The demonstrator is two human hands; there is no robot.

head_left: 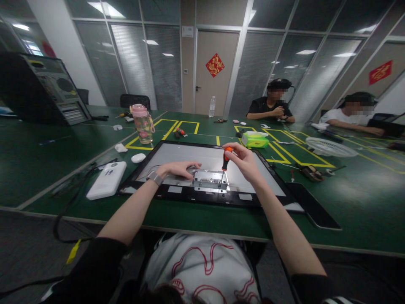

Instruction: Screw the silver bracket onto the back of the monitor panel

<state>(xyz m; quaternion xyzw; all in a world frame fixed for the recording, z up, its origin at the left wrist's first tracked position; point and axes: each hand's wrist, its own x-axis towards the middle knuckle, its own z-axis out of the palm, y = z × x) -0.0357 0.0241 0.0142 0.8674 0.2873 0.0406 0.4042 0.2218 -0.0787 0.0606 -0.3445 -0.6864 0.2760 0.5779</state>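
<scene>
Flat on the table lies a large black-framed screen panel [155, 160] with a pale grey surface. A silvery metal bracket [205, 181] sits near its close edge. My right hand [242, 160] grips an orange and black screwdriver [225, 159] by its handle top. The screwdriver stands nearly upright, its shaft pointing down at the bracket's right part; whether the tip sits in a screw is too small to tell. My left hand [182, 169], fingers stretched out and apart, rests at the bracket's left side with nothing visible in it.
Left of the panel are a white power bank [107, 180], a white oval case [138, 158], cables and a pink-lidded bottle [141, 126]. Beyond it stands a green tissue pack [255, 139]. A dark flat slab [313, 207] lies right. Two people sit across at far right.
</scene>
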